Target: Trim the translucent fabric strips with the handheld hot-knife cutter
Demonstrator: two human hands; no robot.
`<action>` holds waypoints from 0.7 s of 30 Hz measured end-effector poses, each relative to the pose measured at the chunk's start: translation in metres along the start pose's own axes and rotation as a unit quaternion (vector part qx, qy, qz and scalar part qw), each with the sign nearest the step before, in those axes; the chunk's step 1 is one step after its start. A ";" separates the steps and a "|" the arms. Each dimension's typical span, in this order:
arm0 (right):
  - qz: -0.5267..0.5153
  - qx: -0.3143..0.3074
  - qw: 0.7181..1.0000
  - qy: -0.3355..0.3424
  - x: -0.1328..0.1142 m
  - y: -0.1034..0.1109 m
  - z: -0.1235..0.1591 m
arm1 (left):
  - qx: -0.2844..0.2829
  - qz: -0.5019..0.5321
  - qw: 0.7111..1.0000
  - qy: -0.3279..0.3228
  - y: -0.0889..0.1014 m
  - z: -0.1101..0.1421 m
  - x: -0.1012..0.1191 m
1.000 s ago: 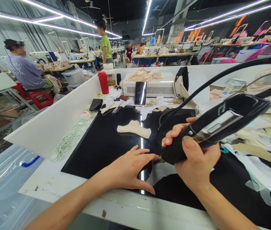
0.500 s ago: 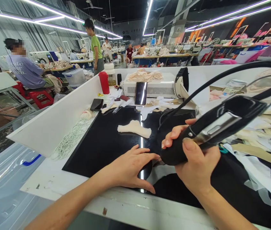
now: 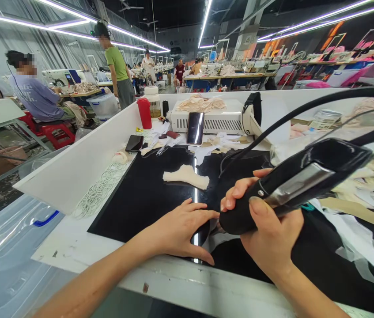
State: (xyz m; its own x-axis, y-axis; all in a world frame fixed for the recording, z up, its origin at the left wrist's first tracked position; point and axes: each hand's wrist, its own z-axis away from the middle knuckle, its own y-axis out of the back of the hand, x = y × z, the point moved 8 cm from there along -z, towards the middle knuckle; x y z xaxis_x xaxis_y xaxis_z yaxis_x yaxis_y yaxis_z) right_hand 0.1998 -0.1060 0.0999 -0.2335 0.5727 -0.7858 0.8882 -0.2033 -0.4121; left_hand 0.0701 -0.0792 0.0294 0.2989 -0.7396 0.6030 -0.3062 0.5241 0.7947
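My right hand [image 3: 268, 229] is wrapped round a black corded hand tool [image 3: 292, 183], its nose pointing down at the glossy black mat [image 3: 147, 194]. My left hand [image 3: 180, 229] lies flat with fingers spread, pressing down a black fabric piece [image 3: 203, 232] right beside the tool's tip. A pale strip [image 3: 221, 238] shows under the tool. A cream fabric piece [image 3: 187, 176] lies loose farther back on the mat. The tool's black cable [image 3: 306, 108] arcs up to the right.
A white partition wall [image 3: 84, 163] runs along the left, with white elastic loops [image 3: 97, 192] at its foot. Behind stand a white machine box [image 3: 213, 119], two phones [image 3: 195, 128] and a red bottle [image 3: 144, 113]. Fabric scraps [image 3: 355, 198] pile at right. Other people work in the background.
My hands and the tool have held nearly still, shifting slightly left. A person in a green shirt in the background has walked to the left.
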 end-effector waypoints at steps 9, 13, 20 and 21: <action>-0.012 -0.046 0.999 -0.014 -0.001 -0.008 0.013 | -0.004 -0.011 1.000 -0.008 0.001 -0.002 0.001; -0.015 -0.033 0.999 -0.024 0.000 -0.007 0.012 | 0.008 -0.005 1.000 -0.014 0.001 -0.001 0.003; -0.032 -0.032 0.999 -0.030 0.009 0.002 0.012 | 0.039 -0.012 0.999 -0.023 0.004 0.001 0.008; -0.026 -0.038 0.999 -0.019 0.010 0.008 0.013 | 0.047 -0.018 0.998 -0.027 0.005 0.001 0.009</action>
State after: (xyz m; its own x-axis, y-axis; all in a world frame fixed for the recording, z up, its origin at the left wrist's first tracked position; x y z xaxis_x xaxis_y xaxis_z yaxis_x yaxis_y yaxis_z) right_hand 0.1989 -0.1122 0.0826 -0.2941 0.5497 -0.7819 0.9013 -0.1127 -0.4183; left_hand 0.0700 -0.0837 0.0388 0.2623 -0.7809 0.5670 -0.3794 0.4568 0.8046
